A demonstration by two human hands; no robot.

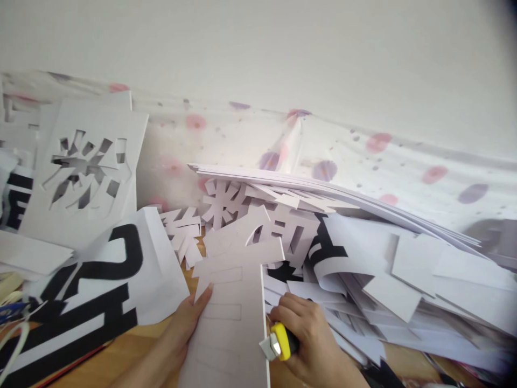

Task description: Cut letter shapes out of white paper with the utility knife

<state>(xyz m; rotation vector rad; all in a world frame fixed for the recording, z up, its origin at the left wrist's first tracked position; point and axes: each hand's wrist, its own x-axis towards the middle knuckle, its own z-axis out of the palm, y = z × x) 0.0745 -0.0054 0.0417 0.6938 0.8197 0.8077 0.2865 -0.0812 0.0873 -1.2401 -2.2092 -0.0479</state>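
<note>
A white foam board with pencilled rectangles on its face and a partly cut upper outline stands in front of me. My left hand grips its left edge, thumb on the face and the other fingers hidden behind. In my right hand is a yellow and black utility knife, fingers wrapped round its handle. Its metal tip points left and overlaps the board's right edge; I cannot tell whether it touches. Behind the board are white cut-out characters.
Left, a panel with a cut-out character leans upright above a paper sheet with black printed characters. Long stacked white sheets lean against the patterned plastic cover. White offcuts pile up at right on the wooden table.
</note>
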